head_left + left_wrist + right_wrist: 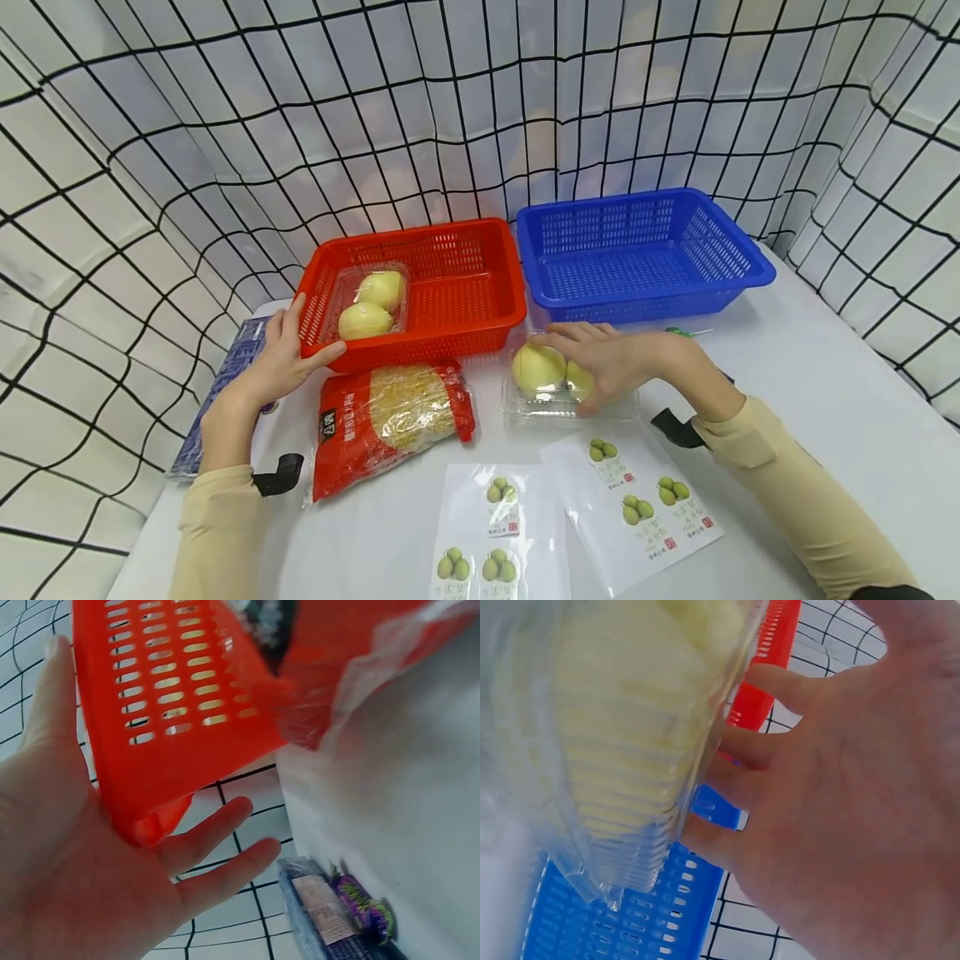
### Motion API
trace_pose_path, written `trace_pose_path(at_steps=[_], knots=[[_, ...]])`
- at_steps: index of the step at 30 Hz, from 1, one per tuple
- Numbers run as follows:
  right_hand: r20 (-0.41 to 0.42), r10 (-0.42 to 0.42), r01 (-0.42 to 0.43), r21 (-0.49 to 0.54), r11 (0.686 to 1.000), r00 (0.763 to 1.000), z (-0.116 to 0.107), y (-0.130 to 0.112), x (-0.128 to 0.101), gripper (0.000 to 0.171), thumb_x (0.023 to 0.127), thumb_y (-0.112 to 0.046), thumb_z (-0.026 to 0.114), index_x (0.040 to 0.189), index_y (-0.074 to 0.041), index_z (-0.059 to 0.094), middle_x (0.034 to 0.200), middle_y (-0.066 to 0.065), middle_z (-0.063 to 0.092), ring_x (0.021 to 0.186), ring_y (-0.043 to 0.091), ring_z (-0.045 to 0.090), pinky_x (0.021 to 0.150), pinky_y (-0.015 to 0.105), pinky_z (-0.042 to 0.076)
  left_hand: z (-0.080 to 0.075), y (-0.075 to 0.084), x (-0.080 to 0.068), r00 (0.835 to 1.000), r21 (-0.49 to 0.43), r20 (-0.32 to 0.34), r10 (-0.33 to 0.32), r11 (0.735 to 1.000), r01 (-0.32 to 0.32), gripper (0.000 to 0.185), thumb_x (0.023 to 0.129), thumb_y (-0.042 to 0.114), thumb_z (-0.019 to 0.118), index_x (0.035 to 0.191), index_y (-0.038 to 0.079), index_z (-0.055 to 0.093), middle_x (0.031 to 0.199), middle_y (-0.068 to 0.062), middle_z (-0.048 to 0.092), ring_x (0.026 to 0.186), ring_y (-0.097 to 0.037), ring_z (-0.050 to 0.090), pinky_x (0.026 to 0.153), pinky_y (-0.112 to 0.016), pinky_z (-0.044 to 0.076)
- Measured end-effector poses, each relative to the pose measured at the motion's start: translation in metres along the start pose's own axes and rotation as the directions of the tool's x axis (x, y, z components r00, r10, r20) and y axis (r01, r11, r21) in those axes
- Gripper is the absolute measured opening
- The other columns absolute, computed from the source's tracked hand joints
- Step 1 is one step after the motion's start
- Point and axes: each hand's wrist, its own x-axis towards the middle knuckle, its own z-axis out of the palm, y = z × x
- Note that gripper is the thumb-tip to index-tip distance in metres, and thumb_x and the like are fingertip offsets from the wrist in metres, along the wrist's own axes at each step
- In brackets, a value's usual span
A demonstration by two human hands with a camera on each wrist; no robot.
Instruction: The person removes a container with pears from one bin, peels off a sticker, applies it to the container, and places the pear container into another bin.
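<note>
My left hand (pixel 283 354) is at the left front corner of the red basket (pixel 491 333), its thumb along the front rim. In the left wrist view the palm faces that corner, fingers extended. Inside the basket lies a clear plastic box (pixel 339 296) with two pale yellow fruits (pixel 365 320). My right hand (pixel 611 358) lies over the right part of a second clear clamshell box (pixel 543 406) on the table, partly hiding its yellow fruits (pixel 537 367). In the right wrist view its fingertips (pixel 769 679) meet the lid's edge.
A blue basket (pixel 607 304) stands at the back right, beside the red one. A red bag of pasta (pixel 352 442) lies in front of the red basket. Two sheets of fruit stickers (pixel 630 467) lie nearest me. Black netting (pixel 450 79) encloses the table. A blue package (pixel 225 379) lies far left.
</note>
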Motion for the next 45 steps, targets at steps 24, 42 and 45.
trace_pose_path(at_steps=[24, 42, 45], knots=[[0.016, -0.084, 0.083, 0.04, 0.996, 0.996, 0.014, 0.012, 0.002, 0.108, 0.082, -0.032, 0.082, 0.165, -0.036, 0.014, 0.175, 0.007, 0.01, 0.162, 0.038, 0.008, 0.125, 0.073, 0.01, 0.135, 0.15, -0.03, 0.811, 0.06, 0.298, 0.503, 0.838, -0.542, 0.094, 0.095, 0.052, 0.067, 0.166, 0.017, 0.015, 0.176, -0.004, 0.004, 0.163, -0.031, 0.009, 0.129, -0.058, 0.021], [0.038, -0.143, 0.14, 0.067, 0.988, 0.989, -0.006, -0.026, -0.057, 0.035, 0.099, -0.031, 0.067, 0.133, -0.04, 0.063, 0.115, -0.018, 0.067, 0.108, 0.004, 0.063, 0.096, 0.03, 0.055, 0.133, 0.145, -0.019, 0.866, 0.2, 0.366, 0.341, 0.88, -0.431, 0.096, 0.098, 0.059, 0.057, 0.167, 0.025, -0.001, 0.168, -0.013, 0.032, 0.158, -0.04, 0.027, 0.132, -0.058, 0.008], [0.168, -0.097, 0.074, 0.135, 0.988, 0.981, 0.003, -0.027, -0.056, 0.033, 0.099, -0.029, 0.068, 0.131, -0.035, 0.066, 0.098, -0.016, 0.068, 0.09, 0.002, 0.061, 0.082, 0.023, 0.054, 0.131, 0.146, -0.022, 0.867, 0.203, 0.344, 0.362, 0.872, -0.445, 0.095, 0.098, 0.055, 0.06, 0.167, 0.024, 0.001, 0.169, -0.014, 0.029, 0.157, -0.041, 0.027, 0.131, -0.06, 0.011]])
